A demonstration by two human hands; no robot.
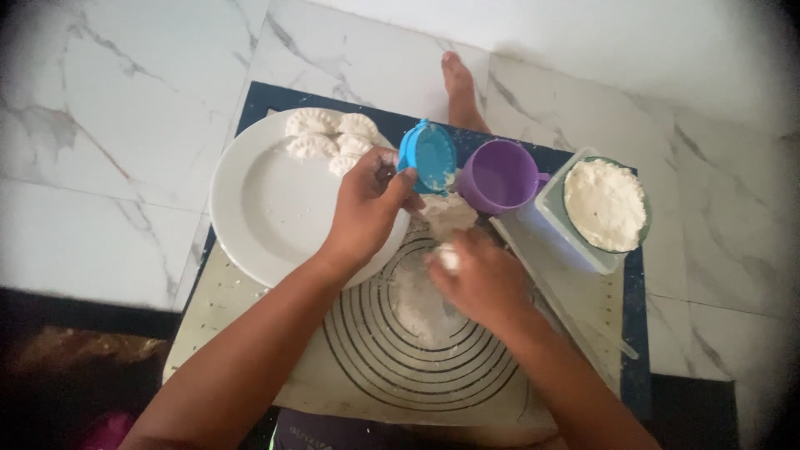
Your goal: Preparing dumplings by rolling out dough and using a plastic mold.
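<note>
My left hand (368,198) grips a blue plastic dumpling press (428,156), held up over the edge of a white plate (258,208). Several folded white dumplings (329,137) lie at the plate's far rim. My right hand (477,275) rests on a floured baking mat (417,333) with ring markings and pinches a small white piece of dough (448,258). More white dough (446,212) lies on the mat just below the press, between my two hands.
A purple cup (500,175) stands right of the press. A clear plastic box (557,218) at the right holds a bowl of white filling (606,204). A bare foot (461,87) rests on the marble floor beyond the mat.
</note>
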